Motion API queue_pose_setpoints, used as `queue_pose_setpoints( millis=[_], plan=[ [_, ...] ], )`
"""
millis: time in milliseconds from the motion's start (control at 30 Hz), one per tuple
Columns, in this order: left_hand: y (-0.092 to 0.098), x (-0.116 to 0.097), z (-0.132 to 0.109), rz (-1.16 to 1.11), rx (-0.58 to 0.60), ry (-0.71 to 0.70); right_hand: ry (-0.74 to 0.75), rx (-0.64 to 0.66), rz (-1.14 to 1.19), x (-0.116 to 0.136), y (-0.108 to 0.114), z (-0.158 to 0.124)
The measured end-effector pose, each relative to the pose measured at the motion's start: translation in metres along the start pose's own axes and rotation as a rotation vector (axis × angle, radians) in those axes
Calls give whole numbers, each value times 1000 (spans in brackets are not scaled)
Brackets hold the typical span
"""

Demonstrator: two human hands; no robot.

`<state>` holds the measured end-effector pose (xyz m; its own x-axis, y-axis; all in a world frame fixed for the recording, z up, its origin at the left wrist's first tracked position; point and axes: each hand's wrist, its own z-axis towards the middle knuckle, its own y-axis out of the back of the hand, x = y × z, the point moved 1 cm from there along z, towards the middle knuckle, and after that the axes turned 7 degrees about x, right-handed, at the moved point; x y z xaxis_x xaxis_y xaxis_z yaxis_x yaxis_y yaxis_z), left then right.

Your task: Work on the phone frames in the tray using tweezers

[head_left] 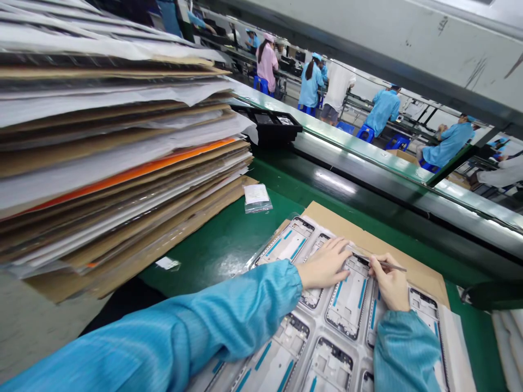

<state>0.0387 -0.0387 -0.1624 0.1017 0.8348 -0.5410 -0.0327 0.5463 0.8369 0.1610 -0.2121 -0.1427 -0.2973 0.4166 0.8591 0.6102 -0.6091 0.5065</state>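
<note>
My left hand (324, 265) lies over the upper part of a clear moulded tray (320, 325), fingers stretched out, with the fingertips at the top left of a phone frame (346, 305). My right hand (390, 282) pinches a pair of thin metal tweezers (395, 267), whose tips point left at the top edge of that same frame. Whether the tips grip anything is too small to tell. Several similar phone frames with blue strips sit in the tray's pockets around both hands. The tray rests on a brown cardboard sheet (425, 269).
A tall stack of cardboard sheets and filled trays (122, 158) stands on the left. A small labelled plastic bag (257, 197) lies on the green table (212, 234). A black bin (278, 128) stands at the back by the conveyor (339, 182). Several co-workers sit or stand beyond.
</note>
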Motion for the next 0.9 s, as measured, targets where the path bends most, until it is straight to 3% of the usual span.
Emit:
queue_pose_setpoints(
  millis=[900],
  plan=[
    [-3, 2, 5, 78, -107, -23, 23, 11, -34, -1, 1, -4]
  ],
)
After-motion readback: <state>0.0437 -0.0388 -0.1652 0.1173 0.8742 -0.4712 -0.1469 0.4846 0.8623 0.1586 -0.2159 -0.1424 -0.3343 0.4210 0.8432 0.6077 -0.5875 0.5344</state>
